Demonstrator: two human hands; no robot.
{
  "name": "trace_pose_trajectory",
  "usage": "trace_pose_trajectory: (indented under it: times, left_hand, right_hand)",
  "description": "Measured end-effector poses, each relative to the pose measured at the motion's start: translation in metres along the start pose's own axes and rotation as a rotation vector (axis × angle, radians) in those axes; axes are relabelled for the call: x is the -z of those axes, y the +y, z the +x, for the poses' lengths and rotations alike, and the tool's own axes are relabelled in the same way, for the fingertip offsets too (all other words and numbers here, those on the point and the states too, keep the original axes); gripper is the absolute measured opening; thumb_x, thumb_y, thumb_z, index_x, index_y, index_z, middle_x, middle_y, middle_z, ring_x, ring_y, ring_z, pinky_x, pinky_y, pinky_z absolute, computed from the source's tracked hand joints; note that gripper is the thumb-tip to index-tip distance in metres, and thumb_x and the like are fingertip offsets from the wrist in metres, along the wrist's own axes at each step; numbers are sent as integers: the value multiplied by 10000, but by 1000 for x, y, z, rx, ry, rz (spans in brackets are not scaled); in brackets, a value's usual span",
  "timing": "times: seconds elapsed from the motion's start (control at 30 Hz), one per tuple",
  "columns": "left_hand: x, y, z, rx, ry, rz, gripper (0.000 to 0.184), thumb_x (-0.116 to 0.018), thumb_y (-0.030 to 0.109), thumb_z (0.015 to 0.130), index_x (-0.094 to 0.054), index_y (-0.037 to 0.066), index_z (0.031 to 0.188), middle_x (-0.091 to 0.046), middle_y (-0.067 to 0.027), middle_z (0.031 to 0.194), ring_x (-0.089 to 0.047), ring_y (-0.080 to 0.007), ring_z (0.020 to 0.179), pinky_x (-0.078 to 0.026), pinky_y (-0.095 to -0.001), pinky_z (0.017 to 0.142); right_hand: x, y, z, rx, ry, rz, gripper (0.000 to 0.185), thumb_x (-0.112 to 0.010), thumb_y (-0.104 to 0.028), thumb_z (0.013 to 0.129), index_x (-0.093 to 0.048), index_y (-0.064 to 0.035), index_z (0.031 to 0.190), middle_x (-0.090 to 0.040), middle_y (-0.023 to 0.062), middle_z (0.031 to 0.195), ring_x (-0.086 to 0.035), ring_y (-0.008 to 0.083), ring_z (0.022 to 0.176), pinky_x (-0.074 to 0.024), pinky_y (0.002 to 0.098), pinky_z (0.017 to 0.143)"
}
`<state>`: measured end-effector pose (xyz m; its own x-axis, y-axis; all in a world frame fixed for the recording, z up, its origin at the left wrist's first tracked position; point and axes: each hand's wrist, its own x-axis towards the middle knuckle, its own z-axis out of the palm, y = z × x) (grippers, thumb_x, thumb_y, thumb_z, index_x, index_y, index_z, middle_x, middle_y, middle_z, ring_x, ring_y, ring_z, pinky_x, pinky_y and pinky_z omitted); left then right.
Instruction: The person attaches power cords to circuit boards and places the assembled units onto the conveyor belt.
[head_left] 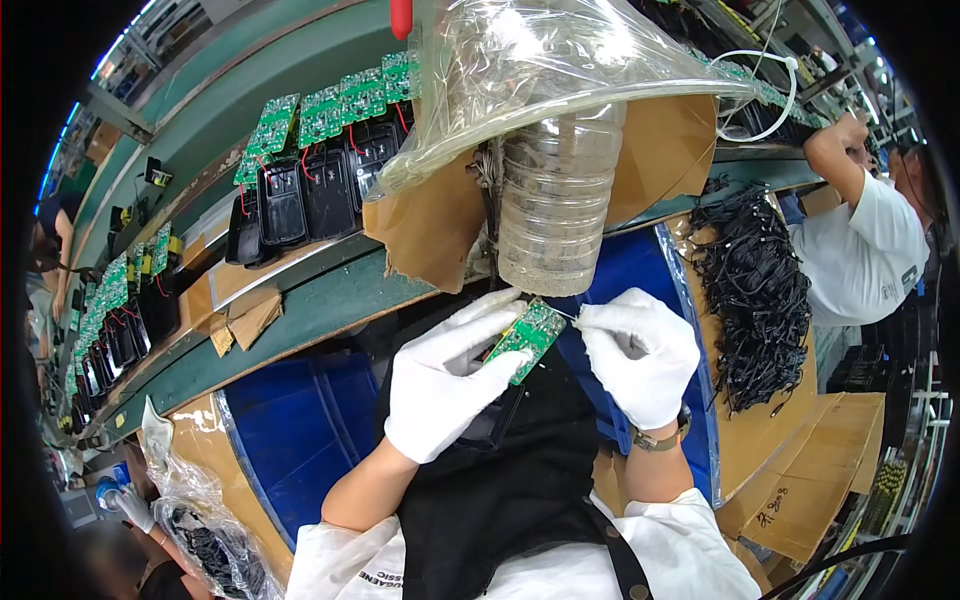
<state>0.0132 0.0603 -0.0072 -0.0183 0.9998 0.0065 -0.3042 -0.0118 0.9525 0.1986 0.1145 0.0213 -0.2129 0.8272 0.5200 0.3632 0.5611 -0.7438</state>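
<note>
In its white glove, my left hand [445,375] is closed around a green circuit board [537,338], thumb across its face. A black plastic case [493,422] shows just below that hand; whether it is joined to the board I cannot tell. My right hand [640,350], also gloved, is pinched beside the board's upper right corner. A short, thin light-coloured line runs from its fingertips to the board; its kind is too small to make out. Straight above the board hangs a ribbed clear plastic bottle [560,200] under a plastic-covered hood [540,60].
Several circuit boards [320,115] wired to black cases [325,190] line the bench [390,290] at left. Black cables [750,300] lie heaped on cardboard at right. Blue bins [300,430] flank my lap. Another person [850,240] sits at right; a gloved hand [130,505] shows lower left.
</note>
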Motion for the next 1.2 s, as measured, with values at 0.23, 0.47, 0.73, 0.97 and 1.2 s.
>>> trace_pose_trajectory:
  times: [0.23, 0.47, 0.73, 0.97, 1.2]
  left_hand:
    - [0, 0, 2, -47, 5, 46, 420, -703, -53, 778, -605, -53, 1186, -495, -233, 1330, -558, -244, 1145, -530, -320, 892]
    - [2, 4, 2, -30, -14, 94, 445, -713, -29, 779, -593, -50, 1207, -475, -243, 1340, -561, -256, 1134, -527, -331, 900]
    - [4, 13, 4, 294, 12, -184, 422, -659, -79, 804, -554, -113, 1212, -539, -219, 1288, -592, -233, 1088, -520, -322, 903]
    - [6, 16, 4, 402, -47, -219, 396, -653, -54, 825, -562, -102, 1207, -594, -182, 1229, -625, -198, 1014, -538, -293, 858]
    - [0, 4, 2, 267, 6, -200, 400, -650, -95, 807, -559, -119, 1196, -543, -217, 1290, -574, -233, 1127, -478, -336, 970]
  right_hand:
    - [-1, 1, -1, 1, 23, 0, 174, -700, 101, 668, -692, -22, 791, -586, 54, 620, -491, 107, 474, -355, 223, 436]
    - [-4, 2, 2, 16, 5, -7, 161, -699, 86, 680, -696, -26, 795, -592, 55, 632, -495, 109, 474, -365, 225, 437]
    - [-5, 2, 4, 16, -14, -17, 155, -704, 72, 689, -697, -30, 806, -598, 56, 643, -510, 103, 478, -378, 223, 441]
    - [2, 6, -1, -21, 24, 59, 164, -689, 95, 690, -692, -16, 811, -606, 72, 672, -535, 104, 518, -390, 220, 461]
    - [7, 6, -6, -80, 53, 124, 171, -689, 105, 691, -691, -2, 824, -586, 51, 656, -494, 82, 506, -361, 214, 457]
